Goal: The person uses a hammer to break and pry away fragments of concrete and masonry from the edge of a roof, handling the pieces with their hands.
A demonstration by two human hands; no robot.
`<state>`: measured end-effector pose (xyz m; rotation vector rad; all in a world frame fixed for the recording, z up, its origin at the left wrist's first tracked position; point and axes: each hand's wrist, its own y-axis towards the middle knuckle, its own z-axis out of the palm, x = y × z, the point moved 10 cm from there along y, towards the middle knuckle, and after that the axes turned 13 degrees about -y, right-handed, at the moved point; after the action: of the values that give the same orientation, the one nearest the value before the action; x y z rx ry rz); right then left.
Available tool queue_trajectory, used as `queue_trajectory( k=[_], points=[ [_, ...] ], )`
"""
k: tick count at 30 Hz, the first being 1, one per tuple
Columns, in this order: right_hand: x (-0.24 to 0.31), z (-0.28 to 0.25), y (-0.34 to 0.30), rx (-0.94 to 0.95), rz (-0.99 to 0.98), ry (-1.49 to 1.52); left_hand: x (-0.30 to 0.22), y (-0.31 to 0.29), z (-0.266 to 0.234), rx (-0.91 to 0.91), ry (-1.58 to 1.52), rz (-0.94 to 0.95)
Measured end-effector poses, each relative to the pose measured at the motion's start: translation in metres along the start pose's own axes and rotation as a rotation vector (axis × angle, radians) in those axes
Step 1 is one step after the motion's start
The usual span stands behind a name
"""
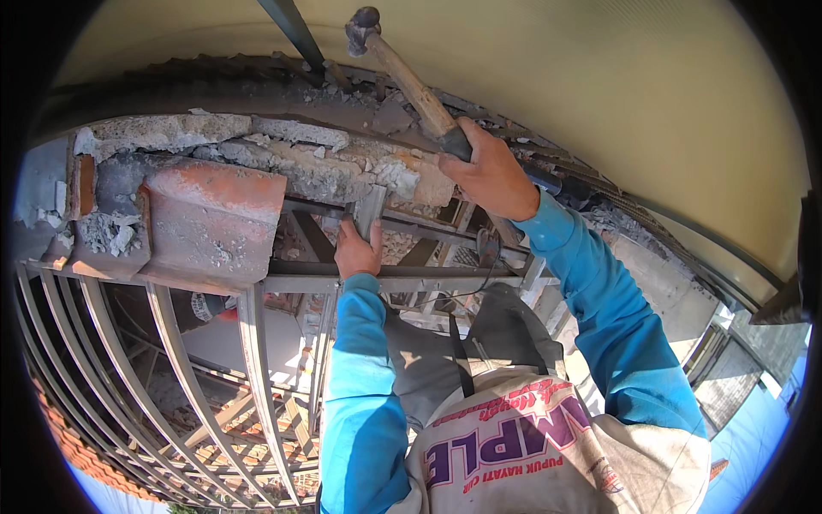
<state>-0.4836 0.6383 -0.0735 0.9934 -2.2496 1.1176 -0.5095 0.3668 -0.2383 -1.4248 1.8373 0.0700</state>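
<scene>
My right hand [495, 176] is closed around the dark grip of a hammer [413, 90]. The hammer has a wooden handle and a grey metal head, which is raised to the upper left above the broken mortar. My left hand [358, 248] grips a flat grey metal bar [370, 206] whose far end meets the mortar ridge [321, 167]. I cannot make out whether that end is sharpened. Just left of this hand lie weathered reddish roof tiles [214, 218] with mortar crumbs on them.
Metal roof battens [180, 343] run with open gaps between them at the left, and a steel beam [419, 278] crosses below my left hand. Rubble shows beneath the frame. A large beige sheet [599, 77] curves along the far side, with a dark post [295, 34] beside it.
</scene>
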Motion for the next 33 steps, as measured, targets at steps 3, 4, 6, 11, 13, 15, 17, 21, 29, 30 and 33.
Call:
queue_trajectory(
  k=[3, 4, 6, 11, 13, 15, 17, 21, 29, 30, 33],
  points=[
    [0.031, -0.043, -0.011, -0.237, -0.035, 0.079, -0.003, 0.000, -0.001, -0.012, 0.007, 0.014],
    [0.028, -0.046, -0.019, -0.308, -0.080, 0.151, -0.001, 0.000, -0.002, -0.013, 0.004, 0.012],
    [0.000, -0.030, -0.041, -0.281, -0.004, 0.217, -0.001, -0.001, -0.002, -0.012, -0.002, 0.002],
    [-0.103, 0.057, -0.098, 0.171, 0.332, 0.138, -0.007, -0.001, -0.002, 0.007, -0.010, -0.010],
    [-0.127, 0.070, -0.126, 0.283, 0.372, 0.109, -0.008, -0.001, -0.002, 0.023, 0.011, -0.032],
    [-0.141, 0.073, -0.145, 0.381, 0.439, 0.141, -0.007, -0.002, -0.002, 0.012, 0.031, -0.031],
    [-0.147, 0.074, -0.160, 0.462, 0.536, 0.235, -0.002, -0.002, -0.001, -0.025, 0.048, -0.003],
    [-0.133, 0.058, -0.136, 0.369, 0.402, 0.225, -0.007, -0.001, -0.003, -0.054, 0.025, 0.035],
    [-0.146, 0.088, -0.114, 0.395, 0.399, 0.248, -0.009, -0.001, -0.002, -0.041, 0.027, 0.016],
    [-0.149, 0.089, -0.128, 0.448, 0.381, 0.181, -0.007, -0.001, -0.001, -0.027, 0.037, 0.004],
    [-0.168, 0.102, -0.175, 0.598, 0.394, 0.078, -0.004, -0.003, 0.000, -0.023, 0.058, -0.010]
  ],
)
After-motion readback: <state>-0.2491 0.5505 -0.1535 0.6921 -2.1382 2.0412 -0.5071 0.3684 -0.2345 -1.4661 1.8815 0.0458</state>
